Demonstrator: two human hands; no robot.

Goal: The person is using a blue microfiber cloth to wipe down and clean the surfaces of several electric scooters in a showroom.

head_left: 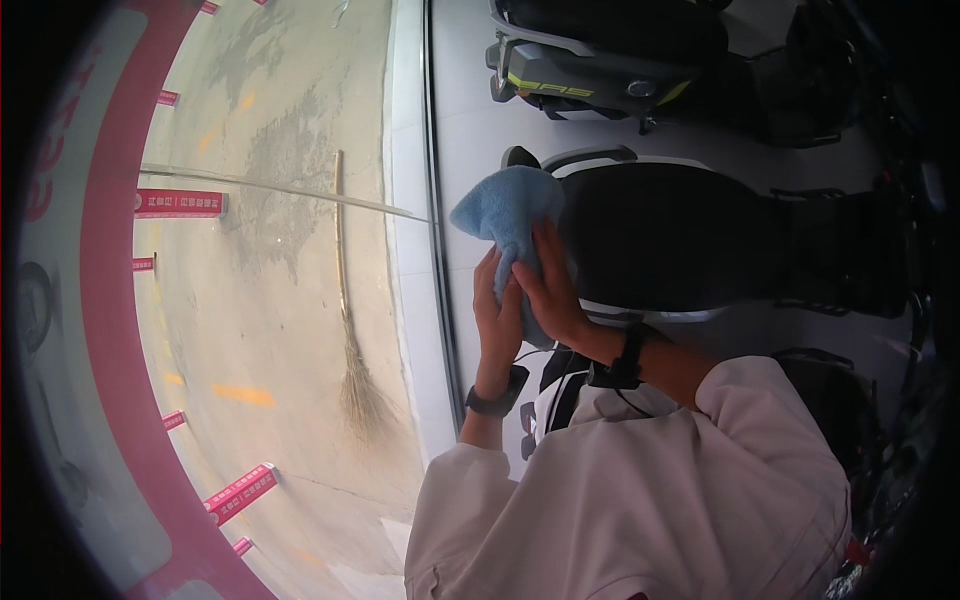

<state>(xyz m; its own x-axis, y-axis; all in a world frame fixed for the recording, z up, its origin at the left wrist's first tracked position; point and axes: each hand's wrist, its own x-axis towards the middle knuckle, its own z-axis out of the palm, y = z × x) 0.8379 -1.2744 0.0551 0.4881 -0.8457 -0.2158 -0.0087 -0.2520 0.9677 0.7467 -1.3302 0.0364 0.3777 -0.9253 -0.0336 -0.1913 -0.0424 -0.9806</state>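
A light blue fluffy cloth (515,200) lies bunched and partly folded at the rear end of a scooter's black seat (660,235). My left hand (497,318) grips its near left side, fingers pointing away from me. My right hand (553,290) is closed on the cloth from the right, its fingers pressed against the fabric, thumb side close to the left hand. Some of the cloth is hidden beneath and between my hands. A curved grab rail (590,155) shows behind the cloth.
Another dark scooter (600,80) with yellow-green markings stands beyond. A glass pane's dark frame (432,150) runs along my left. Past it, a straw broom (345,300) lies on concrete (290,350), near pink signs (180,203). More scooter parts (825,390) stand at right.
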